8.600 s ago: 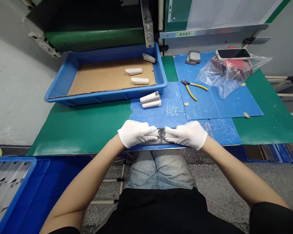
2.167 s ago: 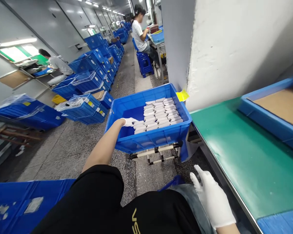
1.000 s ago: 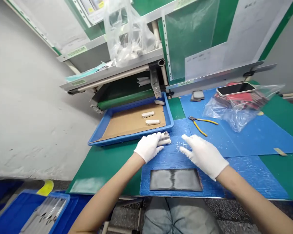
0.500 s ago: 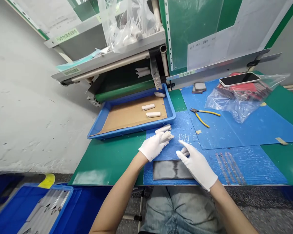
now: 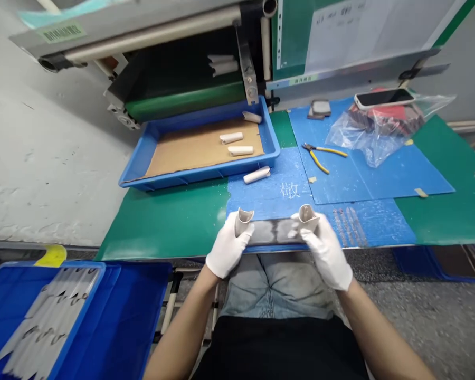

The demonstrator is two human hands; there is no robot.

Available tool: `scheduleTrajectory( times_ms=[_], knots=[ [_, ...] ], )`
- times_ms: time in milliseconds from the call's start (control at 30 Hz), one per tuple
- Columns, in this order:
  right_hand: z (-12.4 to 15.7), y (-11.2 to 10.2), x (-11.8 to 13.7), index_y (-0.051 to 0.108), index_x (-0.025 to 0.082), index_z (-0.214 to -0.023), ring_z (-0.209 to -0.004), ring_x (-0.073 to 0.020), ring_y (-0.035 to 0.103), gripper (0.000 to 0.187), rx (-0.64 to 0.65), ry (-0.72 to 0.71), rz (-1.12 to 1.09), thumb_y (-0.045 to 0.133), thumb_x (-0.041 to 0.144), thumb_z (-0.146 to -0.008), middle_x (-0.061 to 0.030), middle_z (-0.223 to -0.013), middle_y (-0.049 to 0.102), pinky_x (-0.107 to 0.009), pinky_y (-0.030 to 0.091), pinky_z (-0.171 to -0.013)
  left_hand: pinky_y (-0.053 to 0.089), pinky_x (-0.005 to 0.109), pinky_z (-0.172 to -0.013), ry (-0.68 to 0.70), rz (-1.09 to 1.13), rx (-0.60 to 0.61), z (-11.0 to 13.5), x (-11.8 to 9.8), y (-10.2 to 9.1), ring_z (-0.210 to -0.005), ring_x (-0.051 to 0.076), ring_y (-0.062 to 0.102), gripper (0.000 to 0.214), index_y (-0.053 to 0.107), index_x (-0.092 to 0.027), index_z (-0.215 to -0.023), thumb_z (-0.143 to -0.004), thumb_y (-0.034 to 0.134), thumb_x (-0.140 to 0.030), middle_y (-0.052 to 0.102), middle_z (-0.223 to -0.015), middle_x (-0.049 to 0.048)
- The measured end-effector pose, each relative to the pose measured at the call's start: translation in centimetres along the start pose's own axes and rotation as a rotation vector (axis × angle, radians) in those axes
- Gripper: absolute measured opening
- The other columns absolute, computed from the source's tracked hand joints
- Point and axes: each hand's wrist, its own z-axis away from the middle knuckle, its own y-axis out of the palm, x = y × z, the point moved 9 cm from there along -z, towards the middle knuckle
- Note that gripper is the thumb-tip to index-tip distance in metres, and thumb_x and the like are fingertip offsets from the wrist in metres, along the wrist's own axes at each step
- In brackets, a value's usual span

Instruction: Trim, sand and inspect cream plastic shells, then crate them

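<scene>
Both my hands wear white gloves and sit at the near edge of the bench, at the two ends of a flat dark grey plate (image 5: 276,230) on the blue mat (image 5: 301,206). My left hand (image 5: 228,247) is closed on a short white tube piece (image 5: 243,220) held on end, open mouth up. My right hand (image 5: 324,248) grips a second white tube piece (image 5: 307,216) the same way. One more white tube piece (image 5: 256,174) lies on the mat beyond them.
A blue tray (image 5: 138,158) lined with cardboard holds three white pieces under a green-belted machine (image 5: 184,100). Yellow-handled cutters (image 5: 320,157), a plastic bag (image 5: 374,132) and a phone (image 5: 383,97) lie at the right. A blue bin (image 5: 98,322) of white pieces stands low left.
My hands drew back from the tray's edge to the ends of the grey plate, each holding a white piece upright. One piece is left on the mat. The view tilted downwards.
</scene>
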Motion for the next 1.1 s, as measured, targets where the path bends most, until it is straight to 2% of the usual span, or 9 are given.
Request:
scheduleTrajectory(
  times_ms=[100,167,233,333,433,600,733,867,1100],
  knots=[
    [1.4,-4.6,-2.5,0.049,0.021,-0.132,-0.089,-0.0224,0.070,0.049,-0.090,0.086,0.110,0.048,0.060,-0.103,-0.0102,-0.108,0.072,-0.042,0.058,-0.086,0.051,0.036,-0.105,-0.005,-0.121,0.093,1.0,2.2,-1.2,-0.116,0.021,0.068,0.041,0.053,-0.020,-0.128,-0.104,0.046,-0.052,0.070,-0.126,0.0101],
    [2.0,-7.6,-3.7,0.051,0.021,-0.131,-0.093,-0.0248,0.072,0.054,-0.180,0.182,0.317,0.049,0.066,-0.101,-0.0132,-0.112,0.073,-0.040,0.058,-0.083,0.053,0.036,-0.102,-0.016,-0.271,0.148,1.6,3.2,-1.7,-0.116,0.023,0.069,0.042,0.052,-0.020,-0.125,-0.107,0.036,-0.055,0.070,-0.127,0.0113],
    [1.9,-8.9,-3.5,0.053,0.021,-0.131,-0.093,-0.0262,0.073,0.056,-0.148,0.224,0.619,0.045,0.068,-0.102,-0.0137,-0.113,0.073,-0.039,0.056,-0.079,0.055,0.036,-0.093,-0.044,-0.555,0.172,1.9,3.6,-2.2,-0.108,0.026,0.073,0.044,0.056,-0.023,-0.121,-0.106,0.035,-0.058,0.073,-0.120,0.0103],
    [0.4,-7.1,-1.5,0.061,0.028,-0.128,-0.085,-0.0259,0.074,0.045,0.129,0.154,1.009,0.035,0.059,-0.106,-0.0105,-0.119,0.073,-0.038,0.052,-0.075,0.054,0.038,-0.078,-0.048,-1.042,0.185,1.2,2.2,-2.2,-0.092,0.031,0.076,0.049,0.061,-0.030,-0.127,-0.106,0.033,-0.064,0.077,-0.106,0.0079],
    [-1.2,-4.4,0.7,0.064,0.036,-0.131,-0.086,-0.0280,0.074,0.044,0.321,0.105,1.287,0.032,0.054,-0.107,-0.0079,-0.122,0.074,-0.040,0.049,-0.076,0.053,0.040,-0.076,0.026,-1.238,0.264,0.1,-0.1,-0.8,-0.088,0.033,0.077,0.053,0.054,-0.038,-0.145,-0.107,0.026,-0.063,0.080,-0.106,0.0085],
    [-1.8,-3.7,1.6,0.052,0.033,-0.151,-0.090,-0.0322,0.077,0.055,0.353,0.209,1.421,0.032,0.058,-0.107,-0.0106,-0.100,0.080,-0.041,0.049,-0.077,0.054,0.044,-0.077,-0.018,-1.267,0.390,0.3,-0.7,-0.4,-0.089,0.036,0.078,0.055,0.048,-0.039,-0.154,-0.106,0.032,-0.060,0.081,-0.100,0.0115],
    [-1.8,-3.6,1.6,0.064,0.033,-0.141,-0.091,-0.0376,0.076,0.054,0.467,0.211,1.441,0.032,0.057,-0.105,-0.0140,-0.104,0.080,-0.047,0.051,-0.076,0.054,0.047,-0.077,-0.112,-1.250,0.419,0.4,-0.5,-1.0,-0.086,0.038,0.078,0.055,0.051,-0.042,-0.152,-0.104,0.031,-0.063,0.081,-0.098,0.0127],
    [-3.0,-3.1,2.1,0.061,0.026,-0.147,-0.096,-0.0405,0.076,0.058,0.455,0.200,1.448,0.036,0.055,-0.104,-0.0184,-0.100,0.080,-0.052,0.051,-0.081,0.054,0.048,-0.078,-0.150,-1.219,0.442,-0.4,-0.8,-0.8,-0.087,0.038,0.077,0.058,0.051,-0.041,-0.151,-0.103,0.028,-0.065,0.080,-0.100,0.0146],
    [-3.9,-2.2,2.5,0.072,0.023,-0.135,-0.103,-0.0408,0.075,0.056,0.496,0.225,1.416,0.037,0.053,-0.102,-0.0195,-0.107,0.079,-0.052,0.052,-0.084,0.054,0.051,-0.077,-0.135,-1.200,0.476,-0.1,-1.2,-0.5,-0.088,0.040,0.076,0.058,0.056,-0.040,-0.146,-0.102,0.026,-0.063,0.080,-0.101,0.0158]
  ],
)
